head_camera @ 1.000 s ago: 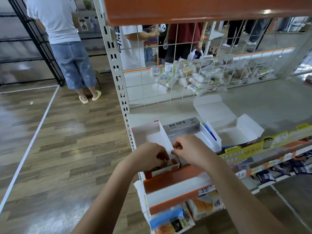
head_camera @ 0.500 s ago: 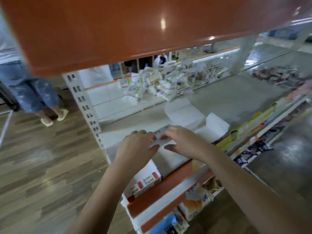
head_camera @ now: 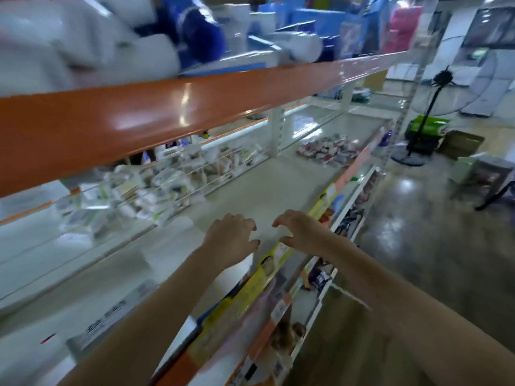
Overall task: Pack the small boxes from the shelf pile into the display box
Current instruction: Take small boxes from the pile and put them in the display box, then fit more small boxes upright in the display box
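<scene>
Fingers (head_camera: 245,222) of my left hand (head_camera: 230,239) and right hand (head_camera: 302,232) hang loosely curled, grasping nothing, side by side above the pale grey metal shelf (head_camera: 250,185). Well ahead, far right on that shelf, lies the pile of small red-and-white boxes (head_camera: 326,149) (blurred). At lower left sits a white cardboard display box (head_camera: 106,316), beside my left forearm.

Taking the shelf (head_camera: 250,190) as the landmark: the pile of small boxes (head_camera: 327,149) lies on it toward its far right end. Behind its back edge, beyond a wire grid (head_camera: 195,174), lie heaped packets (head_camera: 133,190). Both hands, left (head_camera: 231,240) and right (head_camera: 302,232), hover side by side over its front edge. A fan (head_camera: 426,112) stands on the floor past its far end.
</scene>
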Demonstrator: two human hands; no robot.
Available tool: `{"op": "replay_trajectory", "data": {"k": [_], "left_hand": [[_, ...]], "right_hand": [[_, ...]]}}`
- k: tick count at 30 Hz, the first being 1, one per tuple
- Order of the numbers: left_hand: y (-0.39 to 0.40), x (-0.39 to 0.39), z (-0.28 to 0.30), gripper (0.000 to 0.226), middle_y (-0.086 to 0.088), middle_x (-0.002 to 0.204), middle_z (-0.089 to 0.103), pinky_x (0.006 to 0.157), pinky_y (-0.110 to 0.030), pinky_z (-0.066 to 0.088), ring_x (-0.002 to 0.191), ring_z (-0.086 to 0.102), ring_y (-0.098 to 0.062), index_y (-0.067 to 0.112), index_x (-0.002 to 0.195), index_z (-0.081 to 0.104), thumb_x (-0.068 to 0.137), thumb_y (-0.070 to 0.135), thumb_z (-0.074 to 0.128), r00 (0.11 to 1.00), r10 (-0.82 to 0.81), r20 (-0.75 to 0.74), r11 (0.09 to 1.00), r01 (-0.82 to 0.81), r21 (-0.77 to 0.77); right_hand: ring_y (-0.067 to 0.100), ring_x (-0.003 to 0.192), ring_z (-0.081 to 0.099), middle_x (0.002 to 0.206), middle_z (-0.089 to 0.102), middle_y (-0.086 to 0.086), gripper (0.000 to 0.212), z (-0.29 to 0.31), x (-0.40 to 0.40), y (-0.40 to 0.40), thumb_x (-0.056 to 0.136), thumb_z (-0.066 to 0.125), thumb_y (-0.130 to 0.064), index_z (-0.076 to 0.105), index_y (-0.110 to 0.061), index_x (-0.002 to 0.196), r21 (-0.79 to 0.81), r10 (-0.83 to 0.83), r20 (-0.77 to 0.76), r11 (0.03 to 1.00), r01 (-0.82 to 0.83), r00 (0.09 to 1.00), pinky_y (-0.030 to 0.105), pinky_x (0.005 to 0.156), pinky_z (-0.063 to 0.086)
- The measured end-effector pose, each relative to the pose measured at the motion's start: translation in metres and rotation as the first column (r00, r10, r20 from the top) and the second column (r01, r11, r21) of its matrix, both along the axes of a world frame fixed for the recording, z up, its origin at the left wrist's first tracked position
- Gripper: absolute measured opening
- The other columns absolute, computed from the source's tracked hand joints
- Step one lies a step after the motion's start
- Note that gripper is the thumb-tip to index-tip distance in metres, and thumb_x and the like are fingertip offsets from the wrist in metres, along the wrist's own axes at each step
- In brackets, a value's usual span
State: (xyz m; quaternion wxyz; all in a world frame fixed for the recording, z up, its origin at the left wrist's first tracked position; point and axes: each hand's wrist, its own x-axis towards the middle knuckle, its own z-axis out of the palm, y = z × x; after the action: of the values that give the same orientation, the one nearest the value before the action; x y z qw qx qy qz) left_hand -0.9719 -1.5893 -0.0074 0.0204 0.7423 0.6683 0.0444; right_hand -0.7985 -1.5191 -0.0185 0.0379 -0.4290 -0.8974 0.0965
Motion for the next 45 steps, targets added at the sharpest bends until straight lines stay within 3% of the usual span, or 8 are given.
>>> {"op": "replay_trajectory", "data": {"k": [11, 20, 28, 32, 36, 39, 41, 45], "left_hand": [[0.174, 0.141, 0.001, 0.042, -0.005, 0.124, 0.054, 0.09, -0.032, 0.04, 0.114, 0.049, -0.025, 0.021, 0.125, 0.051, 0.091, 0.044, 0.049, 0.998, -0.04, 0.04, 0.999, 0.039, 0.034], [0.319, 0.21, -0.007, 0.043, -0.007, 0.129, 0.05, 0.091, -0.035, 0.041, 0.116, 0.049, -0.027, 0.017, 0.126, 0.05, 0.092, 0.042, 0.048, 0.999, -0.04, -0.016, 0.998, 0.04, -0.042], [0.458, 0.23, -0.012, 0.029, -0.007, 0.111, 0.06, 0.076, -0.031, 0.042, 0.1, 0.055, -0.022, 0.013, 0.112, 0.057, 0.09, 0.03, 0.049, 0.999, -0.031, 0.01, 0.995, 0.03, 0.099], [0.507, 0.233, -0.024, 0.031, -0.004, 0.111, 0.058, 0.073, -0.027, 0.039, 0.099, 0.053, -0.018, 0.015, 0.118, 0.054, 0.091, 0.029, 0.05, 1.0, 0.015, 0.012, 0.987, -0.017, 0.159], [0.541, 0.237, -0.043, 0.035, -0.004, 0.124, 0.053, 0.084, -0.03, 0.045, 0.11, 0.052, -0.02, 0.017, 0.126, 0.046, 0.093, 0.029, 0.05, 0.994, 0.108, -0.014, 0.978, -0.104, 0.18], [0.557, 0.239, -0.059, 0.038, -0.001, 0.128, 0.05, 0.092, -0.033, 0.045, 0.117, 0.048, -0.021, 0.021, 0.131, 0.043, 0.093, 0.027, 0.05, 0.985, 0.165, -0.045, 0.966, -0.152, 0.207], [0.563, 0.241, -0.067, 0.04, 0.001, 0.13, 0.05, 0.095, -0.032, 0.043, 0.12, 0.047, -0.02, 0.022, 0.132, 0.043, 0.093, 0.026, 0.049, 0.978, 0.197, -0.063, 0.96, -0.179, 0.217], [0.57, 0.245, -0.077, 0.043, 0.004, 0.135, 0.046, 0.102, -0.03, 0.034, 0.126, 0.041, -0.017, 0.024, 0.135, 0.04, 0.093, 0.029, 0.049, 0.957, 0.281, -0.071, 0.937, -0.257, 0.237]], "right_hand": [[0.023, 0.116, 0.051, 0.132, 0.048, 0.008, 0.038, 0.016, 0.151, 0.147, 0.094, 0.052, -0.017, 0.048, -0.013, 0.132, 0.008, -0.135, -0.022, 0.991, 0.135, 0.991, 0.032, 0.093, 0.041], [0.024, 0.115, 0.052, 0.129, 0.052, 0.01, 0.037, 0.002, 0.212, 0.271, 0.092, 0.052, -0.012, 0.051, -0.011, 0.128, -0.019, -0.215, -0.07, 0.977, 0.214, 0.974, 0.031, 0.096, 0.042], [0.022, 0.113, 0.055, 0.128, 0.055, 0.006, 0.034, -0.007, 0.24, 0.404, 0.089, 0.055, -0.009, 0.056, -0.013, 0.123, -0.027, -0.269, -0.122, 0.963, 0.267, 0.956, 0.034, 0.097, 0.046], [0.023, 0.106, 0.058, 0.123, 0.058, 0.008, 0.028, -0.011, 0.248, 0.456, 0.09, 0.053, -0.008, 0.058, -0.009, 0.118, -0.048, -0.297, -0.153, 0.955, 0.293, 0.942, 0.036, 0.09, 0.051], [0.026, 0.103, 0.059, 0.121, 0.057, 0.014, 0.03, -0.018, 0.252, 0.507, 0.093, 0.046, -0.006, 0.053, -0.005, 0.123, -0.046, -0.278, -0.202, 0.961, 0.274, 0.939, 0.03, 0.086, 0.05], [0.027, 0.116, 0.049, 0.129, 0.052, 0.013, 0.033, -0.025, 0.251, 0.543, 0.094, 0.045, -0.008, 0.052, -0.007, 0.127, -0.049, -0.229, -0.245, 0.973, 0.224, 0.942, 0.02, 0.08, 0.035], [0.025, 0.116, 0.049, 0.129, 0.051, 0.008, 0.036, -0.033, 0.252, 0.563, 0.093, 0.046, -0.011, 0.051, -0.014, 0.129, -0.045, -0.179, -0.246, 0.984, 0.173, 0.953, 0.02, 0.081, 0.032], [0.026, 0.11, 0.054, 0.123, 0.053, 0.007, 0.039, -0.047, 0.255, 0.59, 0.089, 0.053, -0.017, 0.049, -0.016, 0.128, 0.001, -0.1, -0.167, 0.995, 0.101, 0.981, 0.031, 0.087, 0.044]]}}
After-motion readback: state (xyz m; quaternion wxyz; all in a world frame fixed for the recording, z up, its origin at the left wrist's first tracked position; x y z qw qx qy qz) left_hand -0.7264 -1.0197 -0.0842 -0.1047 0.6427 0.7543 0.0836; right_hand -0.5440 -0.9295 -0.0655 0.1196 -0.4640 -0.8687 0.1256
